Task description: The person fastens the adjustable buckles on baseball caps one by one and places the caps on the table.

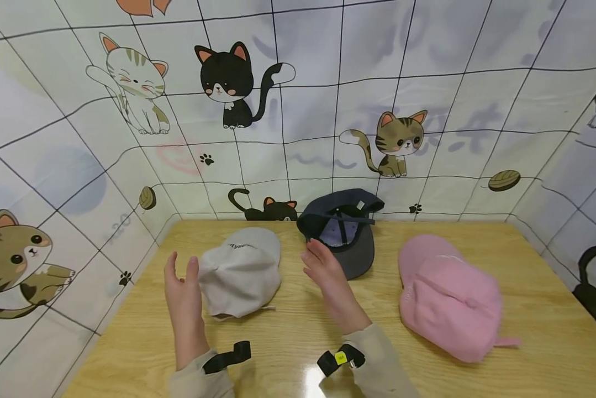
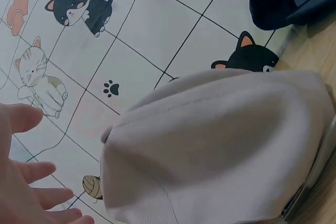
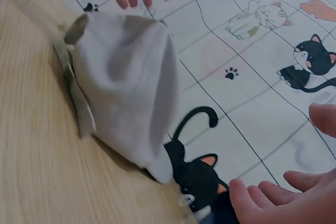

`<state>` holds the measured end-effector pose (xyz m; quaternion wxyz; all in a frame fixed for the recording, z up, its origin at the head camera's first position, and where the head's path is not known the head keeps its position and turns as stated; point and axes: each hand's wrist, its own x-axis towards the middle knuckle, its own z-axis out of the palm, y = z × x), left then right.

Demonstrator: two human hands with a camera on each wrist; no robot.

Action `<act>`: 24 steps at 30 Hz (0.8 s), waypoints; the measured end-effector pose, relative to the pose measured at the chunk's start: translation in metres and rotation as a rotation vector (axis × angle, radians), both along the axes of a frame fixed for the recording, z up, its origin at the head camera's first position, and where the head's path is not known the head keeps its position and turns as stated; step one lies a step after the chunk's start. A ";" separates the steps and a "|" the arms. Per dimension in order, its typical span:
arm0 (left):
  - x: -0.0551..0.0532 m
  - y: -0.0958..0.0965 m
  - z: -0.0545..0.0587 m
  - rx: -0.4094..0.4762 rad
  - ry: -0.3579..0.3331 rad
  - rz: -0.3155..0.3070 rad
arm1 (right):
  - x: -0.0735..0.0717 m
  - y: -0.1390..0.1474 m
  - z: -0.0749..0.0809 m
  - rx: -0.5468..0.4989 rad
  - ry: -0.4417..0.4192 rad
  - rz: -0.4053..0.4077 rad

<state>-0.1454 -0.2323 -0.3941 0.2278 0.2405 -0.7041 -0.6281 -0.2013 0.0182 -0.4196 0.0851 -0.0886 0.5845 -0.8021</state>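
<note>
A light grey baseball cap lies on the table, its brim pointing to the back right. Beside its left edge my left hand is raised with fingers spread; the left wrist view shows a gap between those fingers and the cap's crown. My right hand hovers to the right of the grey cap, fingers extended, holding nothing. In the head view it overlaps the lower left of a dark navy cap, which is tipped so its inside shows. The grey cap's back strap appears in the right wrist view.
A pink cap lies crown up on the right of the wooden table, its strap trailing right. Cloth printed with cats and grid lines stands behind the table and along both sides. Black straps circle both sleeved wrists.
</note>
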 end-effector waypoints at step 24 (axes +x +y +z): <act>-0.023 0.073 0.009 0.072 0.396 -0.268 | -0.088 0.107 -0.086 -0.114 0.203 -0.288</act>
